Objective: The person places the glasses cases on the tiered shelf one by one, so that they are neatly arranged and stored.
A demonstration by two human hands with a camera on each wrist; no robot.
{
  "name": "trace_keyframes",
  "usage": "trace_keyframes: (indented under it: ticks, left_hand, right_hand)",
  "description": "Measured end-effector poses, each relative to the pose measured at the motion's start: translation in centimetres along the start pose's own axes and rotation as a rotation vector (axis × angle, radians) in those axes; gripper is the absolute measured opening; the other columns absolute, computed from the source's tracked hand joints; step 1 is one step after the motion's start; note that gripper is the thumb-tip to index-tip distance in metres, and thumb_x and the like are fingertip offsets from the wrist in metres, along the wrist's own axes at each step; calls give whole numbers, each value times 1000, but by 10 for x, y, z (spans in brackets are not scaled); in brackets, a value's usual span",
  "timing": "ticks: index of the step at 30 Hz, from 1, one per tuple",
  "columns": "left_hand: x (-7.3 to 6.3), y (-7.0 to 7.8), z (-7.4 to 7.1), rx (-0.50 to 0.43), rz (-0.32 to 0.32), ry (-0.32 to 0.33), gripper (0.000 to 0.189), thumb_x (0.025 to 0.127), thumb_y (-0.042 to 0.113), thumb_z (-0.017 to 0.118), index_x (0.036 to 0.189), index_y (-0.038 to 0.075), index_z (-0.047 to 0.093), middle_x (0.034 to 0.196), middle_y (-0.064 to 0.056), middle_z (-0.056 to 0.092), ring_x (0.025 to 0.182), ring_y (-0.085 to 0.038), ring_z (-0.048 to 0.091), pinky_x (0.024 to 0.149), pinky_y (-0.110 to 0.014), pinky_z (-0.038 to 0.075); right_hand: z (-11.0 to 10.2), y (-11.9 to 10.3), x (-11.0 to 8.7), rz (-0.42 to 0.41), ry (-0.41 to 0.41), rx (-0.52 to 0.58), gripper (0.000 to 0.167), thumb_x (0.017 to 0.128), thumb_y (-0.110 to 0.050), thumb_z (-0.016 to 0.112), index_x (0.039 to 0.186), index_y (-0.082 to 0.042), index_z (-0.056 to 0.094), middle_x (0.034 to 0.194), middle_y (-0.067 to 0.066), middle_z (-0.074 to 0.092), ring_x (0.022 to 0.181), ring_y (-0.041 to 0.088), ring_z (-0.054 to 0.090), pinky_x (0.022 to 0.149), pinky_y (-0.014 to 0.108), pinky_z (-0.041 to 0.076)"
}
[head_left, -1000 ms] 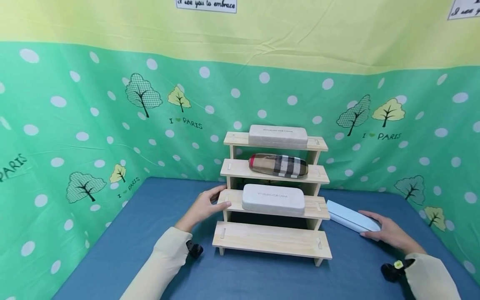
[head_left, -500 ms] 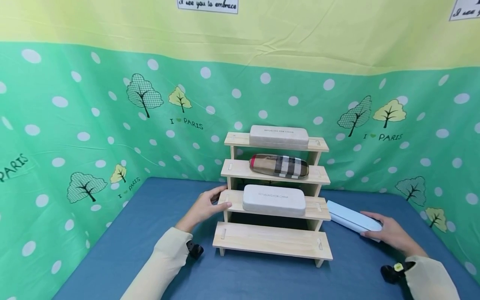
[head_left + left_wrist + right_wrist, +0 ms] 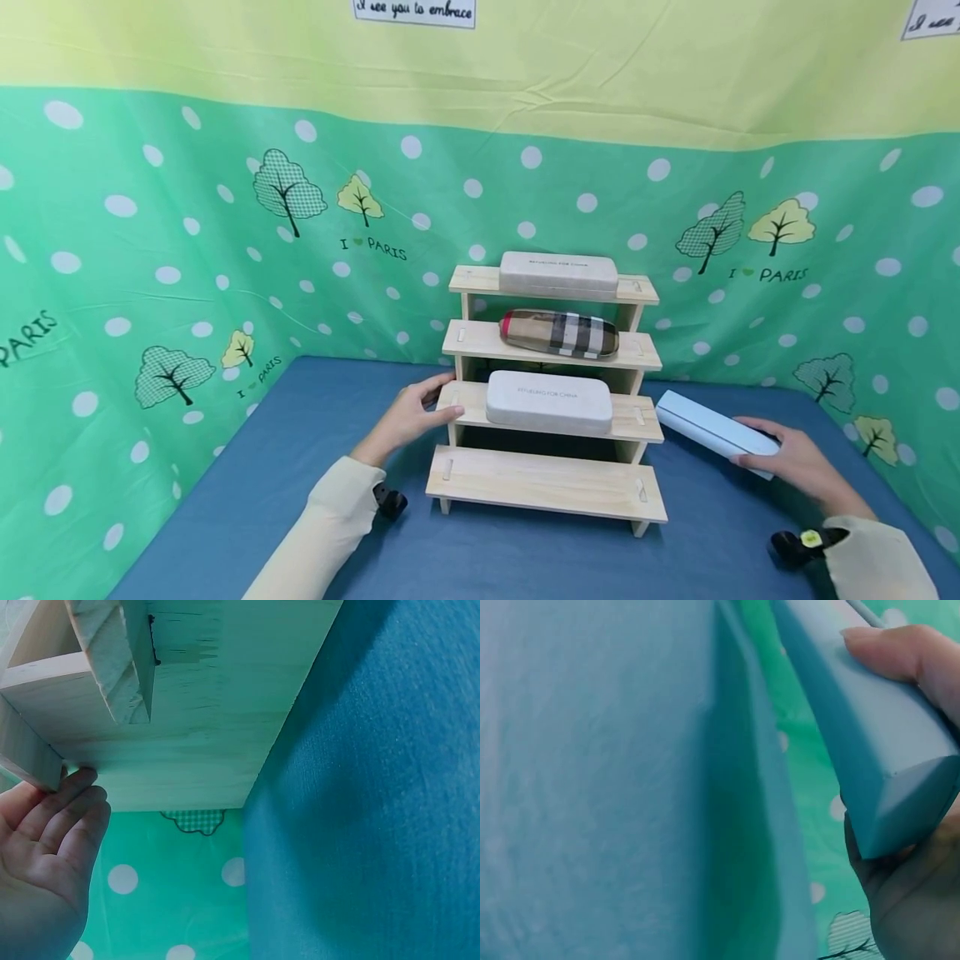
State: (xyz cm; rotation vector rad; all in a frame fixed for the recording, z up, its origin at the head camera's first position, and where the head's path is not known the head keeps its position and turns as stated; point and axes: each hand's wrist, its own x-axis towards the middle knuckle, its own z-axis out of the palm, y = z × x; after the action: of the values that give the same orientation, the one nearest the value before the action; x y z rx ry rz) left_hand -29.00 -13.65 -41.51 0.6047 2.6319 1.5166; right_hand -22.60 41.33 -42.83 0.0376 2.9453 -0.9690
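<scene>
My right hand (image 3: 806, 471) grips the near end of a long light blue glasses case (image 3: 712, 429), right of a stepped wooden display rack (image 3: 543, 479). In the right wrist view the thumb lies across the case (image 3: 900, 727), which is apart from the blue cloth there. My left hand (image 3: 408, 421) holds the left end of the rack's second step from the bottom, thumb on top. In the left wrist view the fingers (image 3: 75, 814) reach round that board's edge. On that step sits a white glasses case (image 3: 549, 402); a plaid one (image 3: 558, 333) lies above it, a greyish-white one (image 3: 558, 275) on top.
The rack's lowest step (image 3: 540, 483) is bare wood. A blue cloth (image 3: 247, 500) covers the table. Behind hangs a green and yellow curtain (image 3: 450, 200) with trees and dots, close to the rack's back.
My right hand and the light blue glasses case have shifted slightly to the right, and the case has come up and turned a little. The left hand stays on the rack.
</scene>
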Motion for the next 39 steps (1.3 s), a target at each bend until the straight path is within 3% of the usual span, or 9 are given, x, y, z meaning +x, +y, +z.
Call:
trace_keyframes:
  ticks: [12,23,29,34,39]
  left_hand:
    - [0,0,0,-4,6,8,68,84,28,71,141,2,43,137,-18,50,123,-32,50,99,-46,42]
    - [-2,0,1,2,5,5,67,85,28,70,141,2,43,137,-18,49,123,-32,50,99,-46,42]
    - [-1,0,2,-9,7,11,68,84,29,71,141,2,43,137,-18,50,122,-33,51,98,-47,42]
    - [-2,-1,1,-4,13,5,68,85,28,70,141,1,42,137,-20,49,123,-34,50,98,-48,42]
    - [0,-1,1,-7,5,11,68,85,29,70,141,2,42,138,-19,48,123,-33,49,99,-48,41]
  right_hand:
    - [-29,-27,-15,10,17,6,79,82,-36,73,140,5,38,128,37,42,94,32,52,63,33,42]
    - [-58,-44,-36,-17,74,2,75,83,-35,72,144,-7,39,124,34,44,84,18,48,62,32,40]
    - [-66,-53,-41,-55,116,9,72,82,-32,74,144,-15,41,125,26,44,80,8,46,59,29,40]
    - [-69,-67,-45,-113,105,-1,72,82,-29,75,144,-16,42,125,21,44,80,7,46,58,28,40]
    - [-67,-85,-49,-212,108,-9,68,79,-24,77,140,-16,47,116,0,48,80,8,47,56,28,41]
